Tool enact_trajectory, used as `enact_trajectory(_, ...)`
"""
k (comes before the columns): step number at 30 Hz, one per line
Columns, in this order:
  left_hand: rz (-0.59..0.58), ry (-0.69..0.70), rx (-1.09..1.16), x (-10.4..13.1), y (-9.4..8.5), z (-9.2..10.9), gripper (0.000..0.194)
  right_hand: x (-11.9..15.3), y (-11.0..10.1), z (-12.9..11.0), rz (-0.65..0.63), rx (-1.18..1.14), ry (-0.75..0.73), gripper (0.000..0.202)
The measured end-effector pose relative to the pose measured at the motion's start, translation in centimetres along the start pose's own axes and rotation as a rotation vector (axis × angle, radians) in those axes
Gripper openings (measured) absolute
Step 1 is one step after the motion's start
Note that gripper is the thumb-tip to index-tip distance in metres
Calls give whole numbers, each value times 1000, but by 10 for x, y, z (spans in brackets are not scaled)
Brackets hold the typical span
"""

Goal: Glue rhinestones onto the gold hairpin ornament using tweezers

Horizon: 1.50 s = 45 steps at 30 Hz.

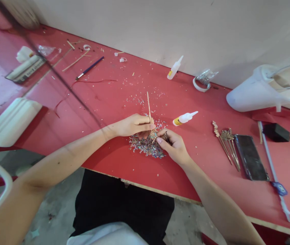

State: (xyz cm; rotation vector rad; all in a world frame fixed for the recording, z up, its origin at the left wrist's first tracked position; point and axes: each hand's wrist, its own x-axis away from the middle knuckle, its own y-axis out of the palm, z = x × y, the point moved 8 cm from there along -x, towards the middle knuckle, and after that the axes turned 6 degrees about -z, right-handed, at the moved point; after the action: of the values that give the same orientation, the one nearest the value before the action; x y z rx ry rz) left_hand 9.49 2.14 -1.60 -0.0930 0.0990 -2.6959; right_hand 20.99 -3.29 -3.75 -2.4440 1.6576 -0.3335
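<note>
One slim hairpin (148, 106), probably light and stiff with a fragile head, is above the near chip pile (147, 149); my left hand (139, 125) clamps its shaft, the safer hold; my right hand (172, 145) curls close by, its grip unclear.

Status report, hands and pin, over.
Left hand holding gold-toned pin. Right hand close by, holding dark object, unclear what. Chip pile beneath. White bottle beyond right hand, not between hands.

Head camera looks down at red table (109, 102)
</note>
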Motion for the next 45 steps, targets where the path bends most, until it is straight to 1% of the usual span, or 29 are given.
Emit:
enact_trajectory(6, 6, -1, 3, 0, -1, 1, 41, -1, 0, -2, 19, 2, -5, 26)
enact_trajectory(14, 13, 3, 71, 1, -2, -1, 36, -1, -6, 1, 95, -77, -49, 21)
enact_trajectory(17, 15, -2, 105, 1, -2, -3, 35, -1, -6, 2, 88, -112, -54, 20)
enact_trajectory(21, 19, -16, 150, 2, -2, -4, 36, -1, -4, 2, 53, -239, -76, 18)
enact_trajectory(24, 25, -12, 187, 3, -2, -3, 35, 0, -4, 0, 44, -288, -105, 21)
enact_trajectory(30, 30, -5, 216, 3, -2, 0, 32, 2, -10, -3, 135, -148, -95, 32)
enact_trajectory(32, 33, -5, 216, 3, -2, 1, 33, 2, -11, -4, 151, -125, -79, 29)
enact_trajectory(35, 33, -3, 224, 2, -2, 0, 35, 1, -8, -6, 130, -130, -68, 21)
enact_trajectory(40, 23, 0, 200, 1, -1, -2, 39, -1, -1, -6, 80, -150, -55, 22)
enact_trajectory(45, 14, -2, 128, 0, 0, -2, 39, 1, -3, -9, 98, -37, -67, 21)
